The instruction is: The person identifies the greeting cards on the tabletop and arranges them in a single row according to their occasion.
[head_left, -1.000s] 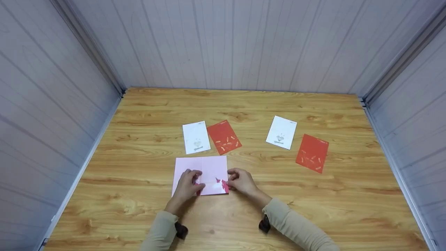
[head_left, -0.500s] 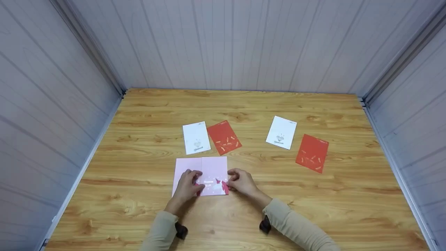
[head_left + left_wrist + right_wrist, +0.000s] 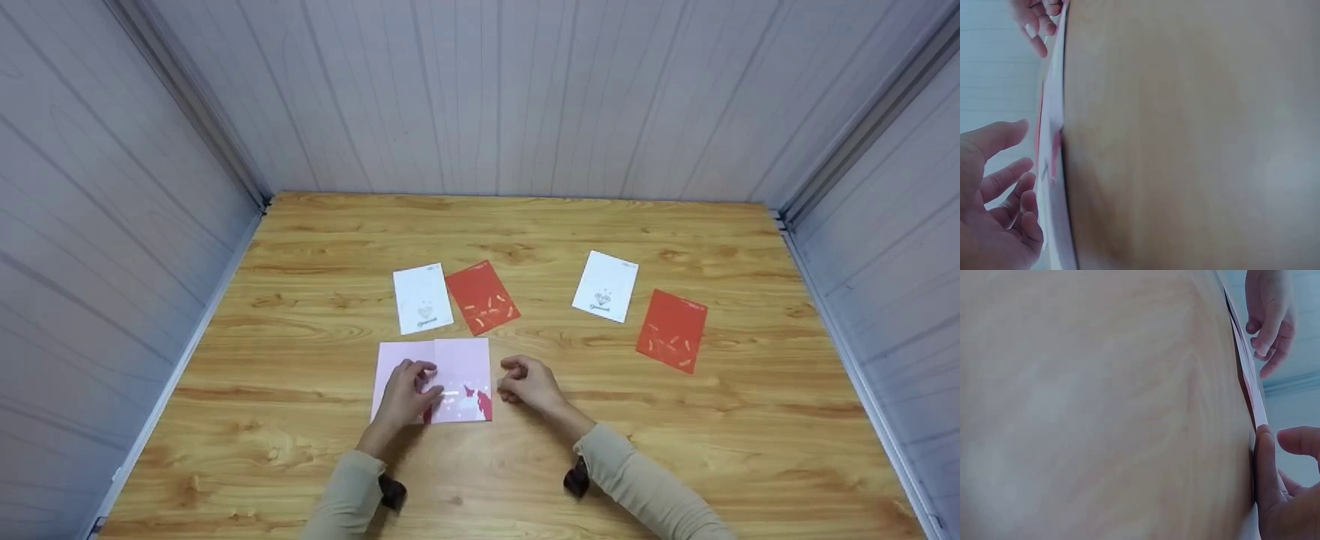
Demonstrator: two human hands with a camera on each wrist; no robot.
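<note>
Two pink panels (image 3: 463,367), each with a dark pink picture low on its right side, lie side by side on the table. Whether they are joined I cannot tell. My left hand (image 3: 407,394) is over the left panel and the seam, its thumb and fingers apart; in the left wrist view this hand (image 3: 1002,197) grips nothing. Just off the right panel's outer edge is my right hand (image 3: 531,385), fingers loosely bent. The right wrist view shows the right hand (image 3: 1292,486) with a gap between thumb and forefinger, near the pink edge (image 3: 1249,379).
Behind the panels lie a white card (image 3: 423,298) and a red card (image 3: 483,298), nearly touching. Farther right are another white card (image 3: 605,286) and another red card (image 3: 673,331). Pale panelled walls (image 3: 495,97) stand behind and beside the wooden table (image 3: 525,487).
My right hand has let go of the right panel's edge and shifted slightly right. The right panel has settled flatter, and a small step shows along the seam. My left hand has barely moved.
</note>
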